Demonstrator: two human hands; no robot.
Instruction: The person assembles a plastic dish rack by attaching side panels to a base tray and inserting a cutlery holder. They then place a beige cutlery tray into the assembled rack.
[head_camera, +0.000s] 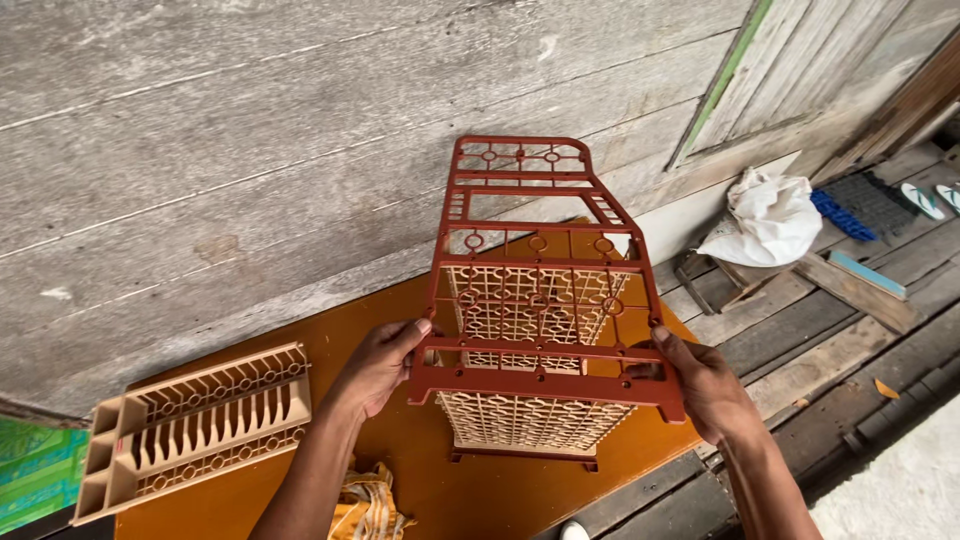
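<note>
Both hands grip one red-brown plastic frame panel (545, 290) by its lower crossbar. Left hand (378, 365): fingers curled about the bar's left end, thumb on top, closed on the plastic. Right hand (705, 385): closed on the bar's right end, thumb up along the side rail. The panel is held tilted, its top end away from the grip, toward the grey plank wall (250, 130).

Directly beneath the grip: a beige lattice panel (525, 420), showing through the frame's openings and below the crossbar. It looks seated against a second red-brown piece, of which only a short foot bar (525, 457) shows under it. Whether the held frame is already locked to the lattice cannot be told; it lies over it, roughly lined up.

Progress, as a judgement: partly assembled. One lattice piece appears placed, and the frame in hand is being offered up. At least one part is still loose.

That part is left of the grip: a beige slotted rack tray (195, 430), lying on the orange tabletop (430, 490), apart from the held piece. Its compartments and slots are empty.

Below the grip, between the forearms: a yellow patterned cloth (368, 510) at the table's near edge.

Right of the grip, well apart: a white sack (770, 220) bunched on a wooden stand, contents hidden; blue plastic pieces (840, 215) and sandals (925, 200) on the plank floor (800, 340).
</note>
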